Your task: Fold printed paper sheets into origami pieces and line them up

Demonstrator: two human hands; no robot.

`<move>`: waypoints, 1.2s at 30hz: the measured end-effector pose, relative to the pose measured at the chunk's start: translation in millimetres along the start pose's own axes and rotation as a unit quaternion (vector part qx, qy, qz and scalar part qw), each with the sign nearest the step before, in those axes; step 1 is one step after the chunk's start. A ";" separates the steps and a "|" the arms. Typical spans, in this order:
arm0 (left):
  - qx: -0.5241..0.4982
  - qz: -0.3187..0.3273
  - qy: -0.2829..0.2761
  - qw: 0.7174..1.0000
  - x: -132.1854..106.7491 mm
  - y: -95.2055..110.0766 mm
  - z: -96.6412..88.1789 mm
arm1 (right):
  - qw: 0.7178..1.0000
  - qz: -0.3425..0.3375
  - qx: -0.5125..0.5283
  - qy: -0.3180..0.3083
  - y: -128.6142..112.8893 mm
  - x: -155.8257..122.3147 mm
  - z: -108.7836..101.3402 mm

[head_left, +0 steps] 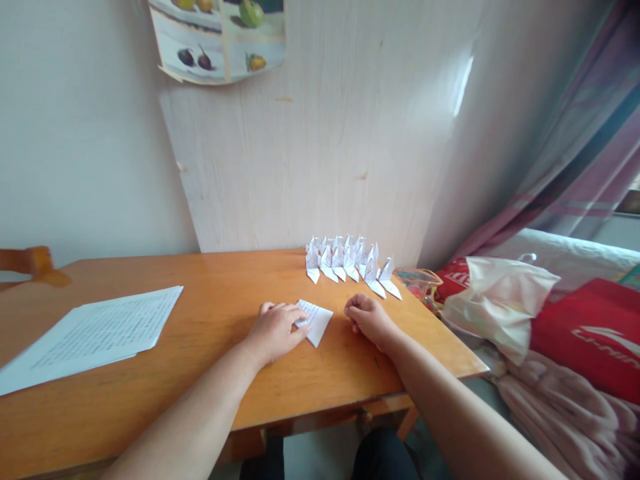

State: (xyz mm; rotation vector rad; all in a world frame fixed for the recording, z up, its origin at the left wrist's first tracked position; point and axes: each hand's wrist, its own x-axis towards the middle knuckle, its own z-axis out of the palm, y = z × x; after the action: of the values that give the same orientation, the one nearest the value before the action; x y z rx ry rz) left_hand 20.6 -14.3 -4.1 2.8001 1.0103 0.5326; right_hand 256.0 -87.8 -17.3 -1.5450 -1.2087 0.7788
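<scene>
A small folded sheet of paper [320,323] with writing on part of it lies on the wooden table before me. My left hand [277,328] rests on its left side, thumb and fingers holding it against the tabletop. Just to the right of the paper, apart from it, my right hand [369,318] touches the table with its fingers curled in; nothing shows in them. Beyond both hands, several folded paper cranes [350,260] made from written paper stand in close rows near the back edge of the table.
A stack of written sheets [100,333] lies on the table [215,287] at left. Past the table's right edge are a white plastic bag [500,300], a red bag [590,333] and a pinkish blanket [560,407]. A fruit poster [220,40] hangs on the wall behind.
</scene>
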 end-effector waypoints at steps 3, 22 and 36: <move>0.003 -0.010 0.003 1.000 -0.3 3.6 -0.7 | 1.000 0.001 0.005 0.002 0.3 0.3 0.9; -0.007 -0.037 -0.163 0.986 13.7 4.1 -40.3 | 1.000 -0.003 0.012 -0.006 2.1 -2.3 3.6; -0.025 0.007 0.019 0.999 30.6 -13.2 -0.4 | 0.999 0.043 -0.007 0.019 -17.3 19.3 -25.1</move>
State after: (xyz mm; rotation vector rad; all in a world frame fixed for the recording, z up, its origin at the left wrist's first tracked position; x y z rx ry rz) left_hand 34.5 15.3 2.0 2.7654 0.9726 0.6075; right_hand 278.9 -76.8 8.4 -1.6246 -1.1279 0.7943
